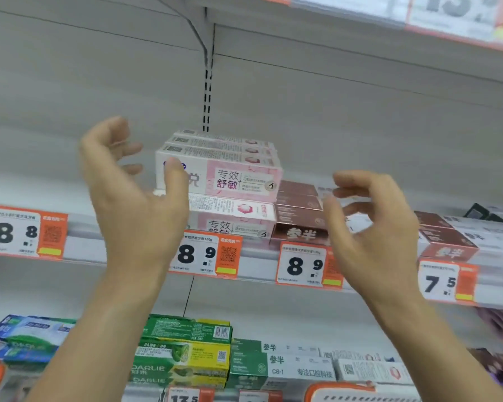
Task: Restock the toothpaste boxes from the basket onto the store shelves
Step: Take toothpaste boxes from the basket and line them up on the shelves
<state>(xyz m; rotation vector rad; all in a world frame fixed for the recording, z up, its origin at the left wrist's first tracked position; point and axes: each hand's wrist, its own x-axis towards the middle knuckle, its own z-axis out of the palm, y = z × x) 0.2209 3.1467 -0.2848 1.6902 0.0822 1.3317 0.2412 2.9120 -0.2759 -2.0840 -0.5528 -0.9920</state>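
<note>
Orange-edged price tags line the middle shelf (84, 227); the leftmost tag (24, 232) reads 8.8, with bare shelf behind it. Next comes the left hand (128, 198), raised in front of the shelf with fingers loosely curled and spread, gripping nothing; its thumb (173, 175) overlaps the left end of the pink boxes (230, 175), though whether it touches them cannot be told. Those pink toothpaste boxes sit stacked on the middle shelf, an upper row on a lower one, above an 8.9 tag (206, 253). Just beside them to the right lie brown boxes (299, 216) in a lower stack, over a second 8.9 tag (305, 265). The right hand (372, 227) hovers in front of these, fingers apart and bent, holding nothing. Further right are more brown boxes (445, 242) and a 7.5 tag (447, 282). On the shelf below, blue boxes (29, 338) lie left, green boxes (186, 349) in the middle, white ones (369, 369) right.
</note>
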